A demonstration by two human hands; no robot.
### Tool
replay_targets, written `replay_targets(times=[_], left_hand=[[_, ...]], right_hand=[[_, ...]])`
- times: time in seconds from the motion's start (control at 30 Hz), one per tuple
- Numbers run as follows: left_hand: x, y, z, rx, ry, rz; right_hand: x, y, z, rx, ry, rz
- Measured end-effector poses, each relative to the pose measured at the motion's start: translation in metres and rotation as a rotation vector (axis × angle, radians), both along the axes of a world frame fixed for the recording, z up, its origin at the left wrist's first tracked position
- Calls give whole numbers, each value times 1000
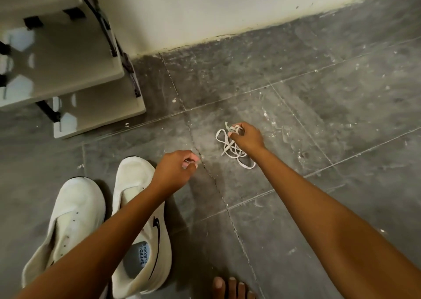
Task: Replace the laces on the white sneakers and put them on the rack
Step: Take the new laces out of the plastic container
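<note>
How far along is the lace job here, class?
Done: both sneakers stand on the floor unlaced, eyelets bare. In hand: the right hand grips a tangled bunch of white laces on the floor; the left hand hovers by the toe, fingers curled, seemingly pinching something small. Left: thread both shoes, then set them on the rack.

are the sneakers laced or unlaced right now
Unlaced. Both white sneakers show bare eyelets and open tongues; the right hand grips a loose tangle of laces on the floor.
</note>
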State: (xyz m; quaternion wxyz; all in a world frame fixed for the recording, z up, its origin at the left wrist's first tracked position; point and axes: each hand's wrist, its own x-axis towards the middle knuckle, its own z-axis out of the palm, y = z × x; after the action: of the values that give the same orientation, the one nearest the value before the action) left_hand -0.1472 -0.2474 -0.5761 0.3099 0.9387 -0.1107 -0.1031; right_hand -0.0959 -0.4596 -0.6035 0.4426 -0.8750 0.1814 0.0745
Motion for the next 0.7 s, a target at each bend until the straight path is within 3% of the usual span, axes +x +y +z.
replay_targets(times=[0.1, 0.2, 0.4, 0.7], left_hand=[[-4, 8, 9, -15, 1, 37], [-8, 17, 27, -18, -7, 61], [-22, 54, 89, -83, -123, 181], [-33, 139, 215, -147, -373, 391]], right_hand=[[-7, 3, 9, -194, -22, 92], [-21, 11, 29, -257, -115, 132], [-55, 52, 97, 32, -280, 166], [-61, 145, 226, -21, -525, 482]])
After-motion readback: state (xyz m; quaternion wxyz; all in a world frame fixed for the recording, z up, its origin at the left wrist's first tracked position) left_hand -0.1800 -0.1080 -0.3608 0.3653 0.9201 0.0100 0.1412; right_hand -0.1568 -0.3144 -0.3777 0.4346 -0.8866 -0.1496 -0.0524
